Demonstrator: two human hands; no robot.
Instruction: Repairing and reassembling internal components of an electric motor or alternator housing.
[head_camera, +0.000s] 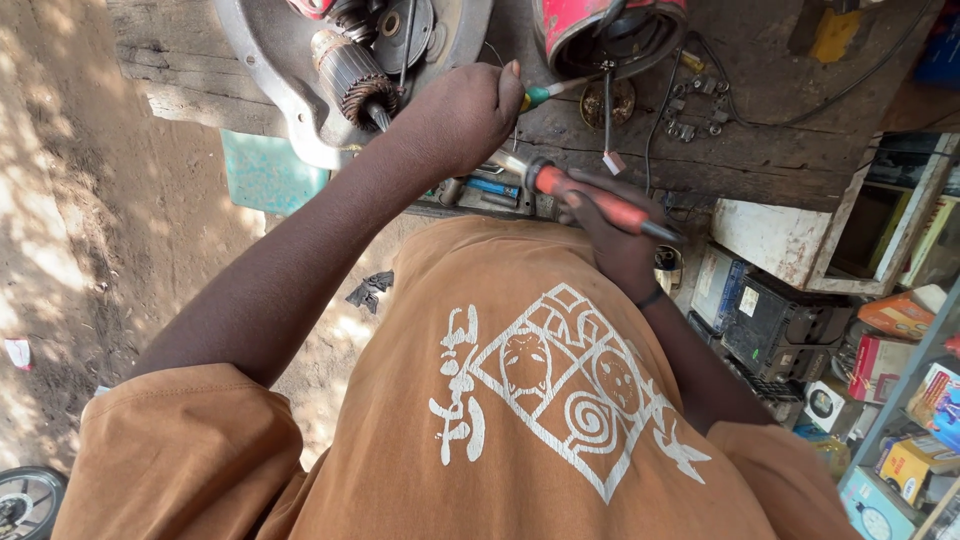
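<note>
Closest to you is your own orange shirt with its white printed pattern, filling the lower part of the view. Just above it, your right hand is wrapped around a soldering iron with an orange-red handle; the grip lies across your fingers, the black cord end pointing right and the metal tip pointing left toward the edge of the counter. A dark band sits on that wrist.

Your left hand reaches further out over the counter, closed in a fist around a small screwdriver with a green and yellow handle, whose shaft sticks out to the right toward the red motor housing. A thin wire hangs down from that housing and ends in a small pale connector just above the soldering iron.

Left of your left hand, a motor armature with copper windings lies tilted on a grey metal cover plate. Small metal parts are scattered on the dark wood to the right of the housing, beside a black cable.

Below the counter's edge, some tools rest on a ledge. To your right, shelves hold coloured boxes and dark electronic units. On your left, sandy ground stretches away in patchy sunlight
</note>
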